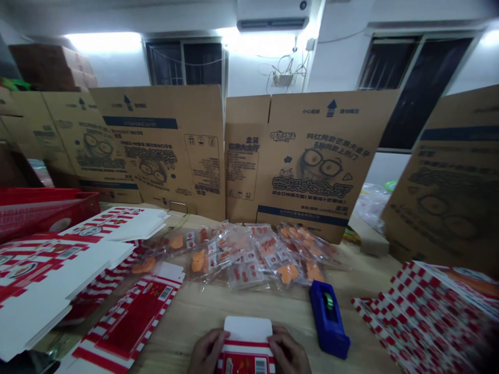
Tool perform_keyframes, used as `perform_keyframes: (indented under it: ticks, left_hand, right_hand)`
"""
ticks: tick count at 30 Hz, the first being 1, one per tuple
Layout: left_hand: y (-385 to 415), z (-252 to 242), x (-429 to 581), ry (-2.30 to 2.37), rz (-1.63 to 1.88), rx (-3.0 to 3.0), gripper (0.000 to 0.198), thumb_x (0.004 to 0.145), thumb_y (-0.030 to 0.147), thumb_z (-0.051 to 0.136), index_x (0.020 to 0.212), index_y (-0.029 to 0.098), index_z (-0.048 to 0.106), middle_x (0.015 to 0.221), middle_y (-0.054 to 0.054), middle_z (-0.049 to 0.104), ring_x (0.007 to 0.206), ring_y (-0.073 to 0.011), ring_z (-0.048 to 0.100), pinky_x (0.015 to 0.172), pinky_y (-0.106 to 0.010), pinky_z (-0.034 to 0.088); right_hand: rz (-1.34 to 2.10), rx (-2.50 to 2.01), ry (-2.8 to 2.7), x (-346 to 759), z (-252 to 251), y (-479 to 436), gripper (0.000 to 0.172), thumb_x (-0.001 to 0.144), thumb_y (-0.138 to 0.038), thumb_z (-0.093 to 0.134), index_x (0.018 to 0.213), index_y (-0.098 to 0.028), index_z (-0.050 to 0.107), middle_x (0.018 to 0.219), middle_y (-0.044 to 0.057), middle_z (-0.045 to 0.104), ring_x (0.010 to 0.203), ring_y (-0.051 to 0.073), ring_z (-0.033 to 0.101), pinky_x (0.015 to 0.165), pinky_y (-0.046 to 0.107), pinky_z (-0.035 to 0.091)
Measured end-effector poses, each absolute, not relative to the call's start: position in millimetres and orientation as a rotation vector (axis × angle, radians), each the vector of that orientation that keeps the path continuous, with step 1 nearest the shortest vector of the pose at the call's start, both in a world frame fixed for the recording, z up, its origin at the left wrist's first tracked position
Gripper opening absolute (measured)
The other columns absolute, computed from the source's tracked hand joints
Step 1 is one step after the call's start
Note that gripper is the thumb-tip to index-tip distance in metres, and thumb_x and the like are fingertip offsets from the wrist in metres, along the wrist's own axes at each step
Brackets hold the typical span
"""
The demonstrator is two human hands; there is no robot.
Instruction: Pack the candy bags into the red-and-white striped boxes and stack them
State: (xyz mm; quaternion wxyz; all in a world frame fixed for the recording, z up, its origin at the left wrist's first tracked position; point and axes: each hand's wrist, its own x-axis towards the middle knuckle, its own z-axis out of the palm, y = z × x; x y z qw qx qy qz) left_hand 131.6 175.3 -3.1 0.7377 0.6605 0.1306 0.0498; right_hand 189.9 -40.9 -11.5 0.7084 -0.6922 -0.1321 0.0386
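At the bottom edge of the head view, a small red-and-white striped carton [247,340] lies between my two hands, its white flap pointing away from me. My left hand [206,353] grips its left side with curled fingers. My right hand [289,354] grips its right side the same way. Just beyond the carton, a heap of clear packets with orange pieces [241,252] is spread across the wooden table [195,317]. A blue tape dispenser [328,318] stands right of my right hand.
Stacks of flat red-and-white cartons [47,270] lie at the left, one flat carton [130,322] near my left hand. More folded cartons [424,311] pile up at the right. Tall brown cardboard boxes [312,161] wall off the back. A red crate [42,210] sits far left.
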Motion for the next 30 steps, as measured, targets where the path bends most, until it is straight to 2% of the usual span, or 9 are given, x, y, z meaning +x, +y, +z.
perform_keyframes:
  ticks: [3, 6, 9, 13, 17, 19, 23, 27, 30]
  left_hand:
    - [173.7, -5.2, 141.8, 0.327, 0.115, 1.27, 0.043, 0.059, 0.057, 0.076, 0.07, 0.016, 0.065, 0.072, -0.004, 0.066, 0.073, -0.0235, 0.062, 0.069, -0.033, 0.051]
    - [175.0, -6.6, 150.9, 0.333, 0.028, 1.04, 0.052, 0.05, 0.045, 0.084, 0.092, 0.019, 0.067, 0.08, -0.004, 0.069, 0.075, -0.023, 0.065, 0.072, -0.034, 0.05]
    - [179.7, -9.1, 155.1, 0.215, -0.129, 1.051, 0.056, 0.051, 0.042, 0.086, 0.097, 0.015, 0.07, 0.08, -0.008, 0.071, 0.076, -0.0251, 0.066, 0.072, -0.034, 0.049]
    - [188.5, -21.4, 150.7, 0.201, -0.048, 1.246, 0.052, 0.057, 0.056, 0.08, 0.087, 0.014, 0.074, 0.079, -0.01, 0.072, 0.078, -0.0262, 0.066, 0.075, -0.036, 0.05]
    - [195.0, -27.7, 141.1, 0.217, 0.032, 1.477, 0.051, 0.06, 0.063, 0.076, 0.084, 0.018, 0.076, 0.092, -0.012, 0.073, 0.09, -0.0297, 0.066, 0.084, -0.04, 0.051]
    - [194.4, -22.2, 138.5, 0.16, 0.056, 1.565, 0.048, 0.062, 0.063, 0.073, 0.078, 0.018, 0.076, 0.092, -0.012, 0.073, 0.09, -0.0296, 0.066, 0.083, -0.039, 0.051]
    - [187.5, 0.6, 137.7, 0.024, 0.061, 1.766, 0.037, 0.074, 0.05, 0.066, 0.063, 0.015, 0.071, 0.076, -0.01, 0.069, 0.073, -0.0221, 0.063, 0.064, -0.028, 0.048]
    - [184.0, 21.3, 135.6, -0.016, 0.064, 1.967, 0.02, 0.074, 0.033, 0.063, 0.073, 0.015, 0.072, 0.071, -0.007, 0.067, 0.065, -0.0174, 0.059, 0.058, -0.024, 0.043]
    - [183.8, 30.6, 134.9, 0.004, 0.061, 2.023, 0.022, 0.077, 0.033, 0.057, 0.073, 0.015, 0.07, 0.066, -0.004, 0.065, 0.06, -0.0148, 0.055, 0.055, -0.023, 0.04]
  right_hand:
    - [0.238, -1.387, -0.275, 195.1, -6.4, -41.8, 0.036, 0.071, -0.054, 0.072, 0.085, -0.021, 0.067, 0.085, 0.007, 0.067, 0.078, 0.023, 0.065, 0.076, 0.036, 0.051]
    - [0.393, -1.211, -0.277, 199.6, 1.7, -43.1, 0.054, 0.063, -0.053, 0.079, 0.105, -0.023, 0.063, 0.083, 0.005, 0.067, 0.076, 0.022, 0.065, 0.076, 0.036, 0.05]
    - [0.498, -1.202, -0.335, 202.2, 9.9, -45.2, 0.046, 0.062, -0.054, 0.079, 0.089, -0.018, 0.068, 0.075, 0.004, 0.066, 0.072, 0.02, 0.063, 0.072, 0.032, 0.049]
    - [0.402, -1.387, -0.36, 201.6, 9.6, -49.2, 0.039, 0.07, -0.056, 0.072, 0.07, -0.017, 0.067, 0.066, 0.002, 0.061, 0.062, 0.016, 0.058, 0.062, 0.027, 0.045]
    - [0.243, -1.583, -0.521, 197.7, 3.8, -55.5, 0.035, 0.081, -0.053, 0.062, 0.079, -0.02, 0.073, 0.086, 0.009, 0.066, 0.083, 0.023, 0.062, 0.075, 0.034, 0.049]
    - [0.236, -1.593, -0.548, 195.4, 2.5, -57.4, 0.035, 0.084, -0.052, 0.059, 0.082, -0.02, 0.074, 0.094, 0.011, 0.067, 0.09, 0.025, 0.062, 0.079, 0.035, 0.049]
    - [0.279, -1.625, -0.48, 190.9, 4.0, -54.5, 0.031, 0.081, -0.045, 0.064, 0.07, -0.017, 0.069, 0.08, 0.007, 0.066, 0.074, 0.02, 0.061, 0.067, 0.029, 0.048]
    - [0.33, -1.751, -0.401, 187.5, 14.8, -49.6, 0.009, 0.071, -0.024, 0.069, 0.076, -0.016, 0.066, 0.067, 0.001, 0.063, 0.063, 0.015, 0.057, 0.057, 0.023, 0.041]
    - [0.277, -1.816, -0.394, 186.9, 28.4, -48.1, 0.007, 0.072, -0.018, 0.064, 0.079, -0.017, 0.065, 0.061, -0.003, 0.057, 0.058, 0.012, 0.051, 0.054, 0.021, 0.037]
